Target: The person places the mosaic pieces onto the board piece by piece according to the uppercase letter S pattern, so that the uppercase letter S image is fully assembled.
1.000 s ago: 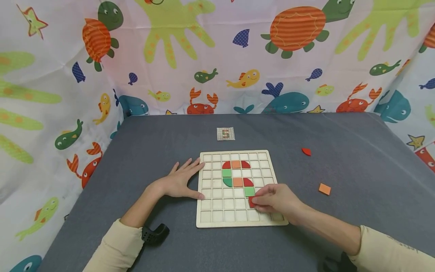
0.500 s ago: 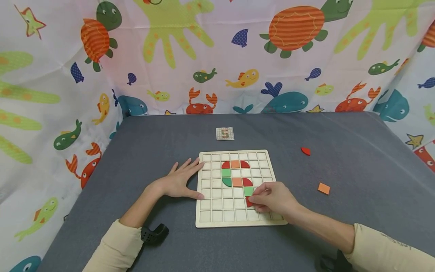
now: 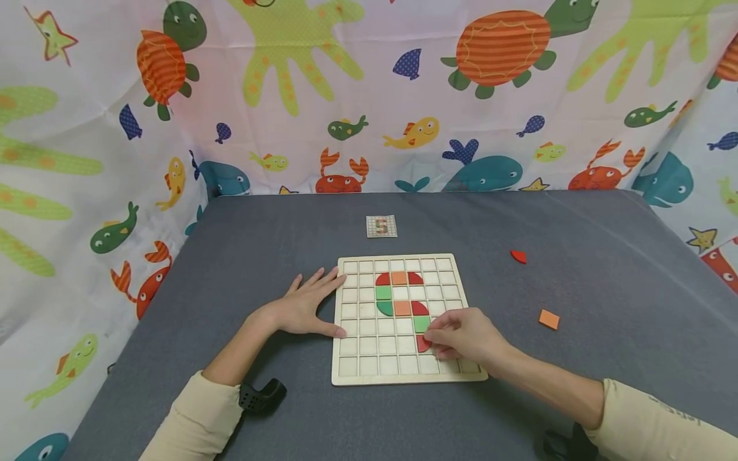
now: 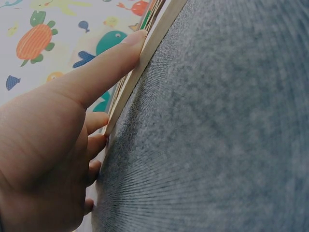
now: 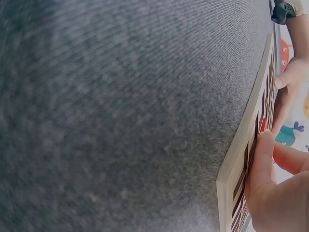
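Note:
A pale wooden grid board lies on the table with red, orange and green tiles set in its cells in a curving line. My left hand rests at the board's left edge, fingers spread and thumb on the rim; in the left wrist view the thumb touches the wooden side. Over the lower right of the board, my right hand pinches a red quarter-circle tile just below a light green square tile. The fingers partly cover that red tile, which shows as a thin sliver in the right wrist view.
A small pattern card lies behind the board. To the right are a loose red quarter-circle tile and a loose orange square tile. A printed sea-animal cloth hangs around the grey table.
The right hand has shifted slightly left with the red tile and turned it, so its rounded edge now shows at the lower right. The left hand stays still.

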### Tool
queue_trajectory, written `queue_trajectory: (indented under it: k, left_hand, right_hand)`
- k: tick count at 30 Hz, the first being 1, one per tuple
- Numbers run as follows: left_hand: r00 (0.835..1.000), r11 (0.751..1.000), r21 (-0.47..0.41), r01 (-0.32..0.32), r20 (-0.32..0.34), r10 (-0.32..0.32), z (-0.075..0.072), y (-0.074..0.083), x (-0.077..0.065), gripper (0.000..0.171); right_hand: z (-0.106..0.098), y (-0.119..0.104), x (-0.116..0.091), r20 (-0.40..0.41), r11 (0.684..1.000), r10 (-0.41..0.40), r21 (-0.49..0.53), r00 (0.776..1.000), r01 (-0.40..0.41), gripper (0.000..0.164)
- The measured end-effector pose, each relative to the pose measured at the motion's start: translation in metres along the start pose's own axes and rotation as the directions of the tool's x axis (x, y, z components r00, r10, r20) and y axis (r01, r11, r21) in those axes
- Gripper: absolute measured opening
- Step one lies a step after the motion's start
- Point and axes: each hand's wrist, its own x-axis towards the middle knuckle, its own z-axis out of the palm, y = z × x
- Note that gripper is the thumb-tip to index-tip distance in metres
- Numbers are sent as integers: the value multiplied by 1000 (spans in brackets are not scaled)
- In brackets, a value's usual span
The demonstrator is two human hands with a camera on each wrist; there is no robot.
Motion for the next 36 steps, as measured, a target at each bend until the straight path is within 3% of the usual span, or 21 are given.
queue_trajectory:
  k: [6,14,23,36]
  left_hand:
    - [1000,1000,-7,-1,-1,1,-1,2,-2,107]
    - [1000,1000,-14,-1,-2,1,-1,3,-2,107]
    - [1000,1000,-12,-1,-6,0,-1,3,-2,107]
    - [1000,1000,-9,7,-4,-7,0,2,-2,108]
  right_hand:
    - [-4,2,-1,32,999,-15,45,999,14,21]
    - [-25,8,4,128,979,35,197,991,-60,42]
    - [-57,6,4,259,969,-53,247,964,-14,54]
    - [-109,16,8,251,934,-66,357,966,-29,57]
